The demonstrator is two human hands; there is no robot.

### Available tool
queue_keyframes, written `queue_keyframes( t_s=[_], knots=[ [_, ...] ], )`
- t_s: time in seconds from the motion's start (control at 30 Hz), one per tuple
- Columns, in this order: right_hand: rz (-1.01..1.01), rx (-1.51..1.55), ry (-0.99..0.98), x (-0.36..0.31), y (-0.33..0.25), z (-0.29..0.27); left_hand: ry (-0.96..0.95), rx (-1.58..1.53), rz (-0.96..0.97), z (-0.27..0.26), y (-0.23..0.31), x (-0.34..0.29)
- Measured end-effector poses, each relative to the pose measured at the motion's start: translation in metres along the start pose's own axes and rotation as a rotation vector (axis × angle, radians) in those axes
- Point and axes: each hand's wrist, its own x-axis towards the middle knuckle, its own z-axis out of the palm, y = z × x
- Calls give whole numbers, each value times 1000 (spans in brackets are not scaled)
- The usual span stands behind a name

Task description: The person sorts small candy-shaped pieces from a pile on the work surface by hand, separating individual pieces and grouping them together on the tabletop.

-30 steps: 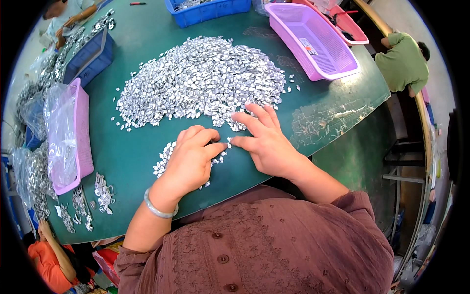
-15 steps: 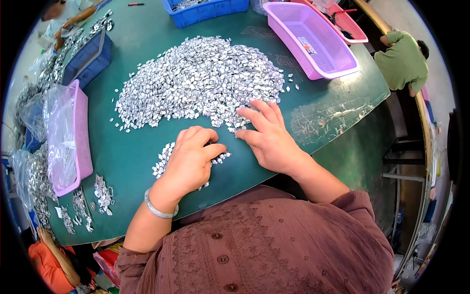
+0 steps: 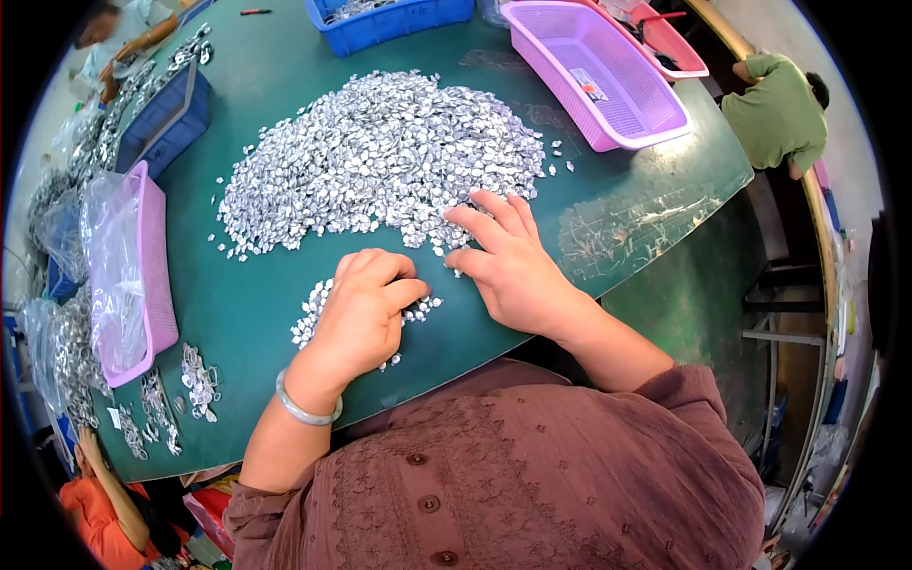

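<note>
A broad heap of small shiny silver metal pieces [image 3: 380, 157] is spread across the green table. Closer to me lies a much smaller group of the same silver pieces [image 3: 309, 313], partly covered by my left hand [image 3: 361, 309]. That hand has its fingers curled with the thumb against them; whatever is between them is hidden. My right hand [image 3: 518, 271] has its fingers spread, their tips at the heap's near right edge. Its thumb and index finger are parted, and a loose silver piece shows below the thumb.
A purple basket [image 3: 679, 133] stands at the far right by a red tray [image 3: 698, 68]; a blue crate [image 3: 399, 28] is behind the heap. On the left are a purple basket with plastic bags [image 3: 161, 275], a blue crate [image 3: 176, 128] and silver chain-like bunches [image 3: 198, 380]. Other people sit around.
My left thumb has drawn closer to its curled fingers. My right hand has shifted only slightly, its fingertips still at the heap's edge. The whole view has moved a little.
</note>
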Motion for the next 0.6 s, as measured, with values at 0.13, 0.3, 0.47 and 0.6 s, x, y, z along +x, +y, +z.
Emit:
queue_keyframes(
  t_s=[0.13, 0.3, 0.47, 0.6],
  knots=[
    [-2, 38, 18, 1, 3, -2, 27, 4, 19, 0, -3, 2],
    [27, 55, 93, -4, 10, -4, 26, 3, 15, 1, -5, 3],
    [-22, 83, 48, -15, 3, -3, 26, 6, 22, 1, 0, 0],
    [-48, 110, -10, -10, 1, -5, 19, 10, 19, 0, -3, 2]
  ],
)
